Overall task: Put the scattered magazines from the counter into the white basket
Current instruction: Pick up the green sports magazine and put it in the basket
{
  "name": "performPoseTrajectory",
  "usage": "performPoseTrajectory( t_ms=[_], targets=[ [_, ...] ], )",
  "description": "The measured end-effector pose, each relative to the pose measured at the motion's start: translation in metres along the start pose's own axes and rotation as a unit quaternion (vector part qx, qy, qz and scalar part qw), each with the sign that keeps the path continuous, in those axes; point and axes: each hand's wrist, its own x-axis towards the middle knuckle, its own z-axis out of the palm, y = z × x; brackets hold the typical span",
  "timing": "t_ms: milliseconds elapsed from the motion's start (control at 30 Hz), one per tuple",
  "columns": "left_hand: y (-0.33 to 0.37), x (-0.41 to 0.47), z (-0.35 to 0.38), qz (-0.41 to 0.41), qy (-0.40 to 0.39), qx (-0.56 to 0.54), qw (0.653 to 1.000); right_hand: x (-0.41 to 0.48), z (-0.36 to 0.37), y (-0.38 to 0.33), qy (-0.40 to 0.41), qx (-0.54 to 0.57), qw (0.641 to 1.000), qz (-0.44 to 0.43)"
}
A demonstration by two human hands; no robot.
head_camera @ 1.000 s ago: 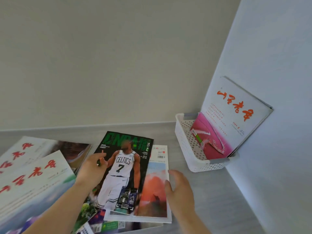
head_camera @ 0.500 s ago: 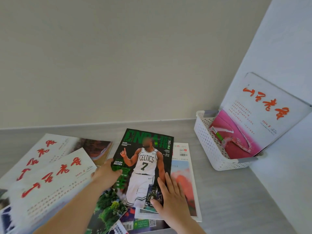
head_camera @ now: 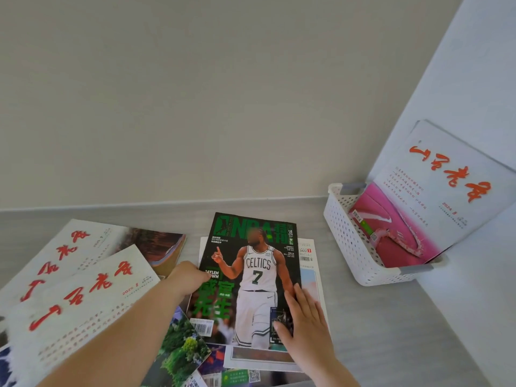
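White journals: two pale covers with red brush script fan out on the counter to the outside of our left knuckles, overlapped, still waiting.
Left hand: we curl it at the basketball magazine's left edge, fingertips tucked out of sight beneath, likely prising it up; whether they pinch it, we cannot tell.
Basketball magazine: topmost of the loose pile, between our two hands, so first to go.
Right hand: fingers flat, slightly spread, pressing its lower right corner, apparently to stop a slide.
White basket: well beyond our right fingertips in the corner, already holding magazines propped against the wall.
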Motion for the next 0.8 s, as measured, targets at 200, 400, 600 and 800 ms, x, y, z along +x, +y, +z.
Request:
performPoseTrajectory(
  t_ms=[200, 400, 600, 800],
  targets=[
    [0.007, 0.002, 0.009, 0.021, 0.038, -0.002, 0.999, -0.001, 0.001, 0.003, -0.001, 0.004, 1.0, -0.002],
    [0.001, 0.001, 0.01, 0.027, 0.071, -0.041, 0.996, -0.001, 0.0, 0.008, -0.013, 0.006, 1.0, -0.005],
    [-0.005, 0.0, 0.007, 0.021, 0.025, 0.094, 0.995, 0.007, -0.015, 0.019, 0.001, 0.01, 0.999, 0.051],
    [-0.013, -0.01, 0.017, 0.042, 0.061, 0.095, 0.993, 0.025, -0.025, 0.0, 0.051, 0.153, 0.976, 0.144]
  ],
)
